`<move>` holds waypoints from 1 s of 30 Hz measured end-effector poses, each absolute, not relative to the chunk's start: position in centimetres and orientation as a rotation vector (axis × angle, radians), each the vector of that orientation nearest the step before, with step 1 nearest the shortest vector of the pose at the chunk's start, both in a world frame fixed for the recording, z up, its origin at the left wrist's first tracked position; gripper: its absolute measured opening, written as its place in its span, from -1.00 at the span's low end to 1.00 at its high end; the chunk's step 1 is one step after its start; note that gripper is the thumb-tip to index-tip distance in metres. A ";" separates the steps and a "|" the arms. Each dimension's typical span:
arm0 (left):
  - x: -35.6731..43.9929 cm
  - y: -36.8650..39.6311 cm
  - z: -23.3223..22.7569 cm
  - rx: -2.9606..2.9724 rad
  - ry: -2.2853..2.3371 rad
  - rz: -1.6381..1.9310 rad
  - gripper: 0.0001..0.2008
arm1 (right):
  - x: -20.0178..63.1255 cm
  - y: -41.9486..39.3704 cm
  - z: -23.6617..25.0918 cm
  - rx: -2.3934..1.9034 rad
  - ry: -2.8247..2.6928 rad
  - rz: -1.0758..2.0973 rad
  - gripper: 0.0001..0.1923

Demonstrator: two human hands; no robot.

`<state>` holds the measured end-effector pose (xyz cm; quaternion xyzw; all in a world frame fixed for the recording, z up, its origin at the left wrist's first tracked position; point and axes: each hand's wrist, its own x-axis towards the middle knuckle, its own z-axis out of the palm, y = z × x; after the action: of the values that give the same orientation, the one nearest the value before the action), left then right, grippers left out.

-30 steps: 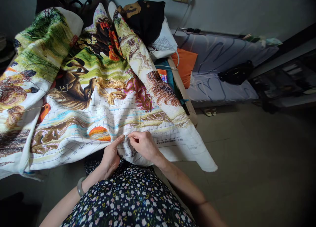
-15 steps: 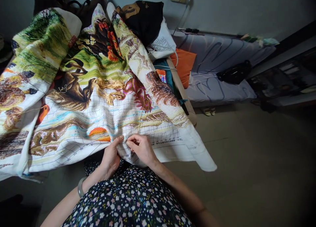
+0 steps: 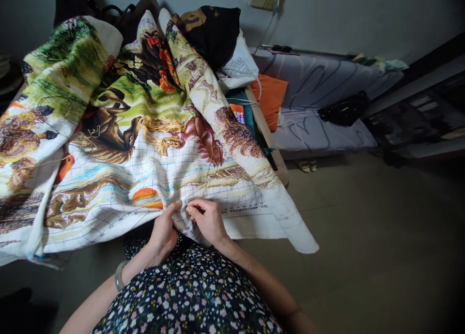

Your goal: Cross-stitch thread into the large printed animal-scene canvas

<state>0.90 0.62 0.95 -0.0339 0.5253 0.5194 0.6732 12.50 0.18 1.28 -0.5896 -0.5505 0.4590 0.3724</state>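
A large cross-stitch cloth [image 3: 174, 174], partly covered in coloured stitching and marked with a grid, drapes over a table toward my lap. My left hand [image 3: 165, 230] grips its front edge, thumb on top and fingers underneath. Just to the right, my right hand [image 3: 209, 220] is pinched at the cloth's surface; what lies between its fingertips, perhaps a needle, is too small to make out. A pale thread [image 3: 208, 176] lies on the fabric above that hand. A bundle of yellow thread [image 3: 162, 133] rests farther up, beside a stitched maroon area.
A phone [image 3: 238, 113] with a lit screen lies by the table's right edge [image 3: 269, 143]. Black and white bags [image 3: 238, 65] and an orange cloth [image 3: 269, 101] are at the back right. Beyond stands a covered sofa [image 3: 308, 126] with a black bag [image 3: 345, 109].
Both hands stay at almost the same spot on the cloth, with the right hand still pinched. The view has shifted very slightly.
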 end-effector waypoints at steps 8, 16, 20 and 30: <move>0.9 0.5 0.8 -0.080 1.170 1.173 -0.86 | 12.6 0.3 1.2 -1.502 -1.439 1.182 -0.86; 0.8 0.5 0.6 -0.099 1.151 1.165 -0.82 | 12.4 0.3 1.0 -1.486 -1.370 1.190 -0.88; 0.8 0.4 0.7 -0.110 1.147 1.180 -0.80 | 12.2 0.3 0.9 -1.485 -1.234 1.301 -0.90; 1.0 0.1 0.6 -0.054 1.129 1.223 -0.77 | 11.8 0.3 1.5 -1.482 -1.005 1.430 -0.86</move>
<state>0.96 0.12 0.59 -0.0239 0.5013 0.5435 0.6729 11.76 0.32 1.48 -0.5891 -0.3995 0.5686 0.4123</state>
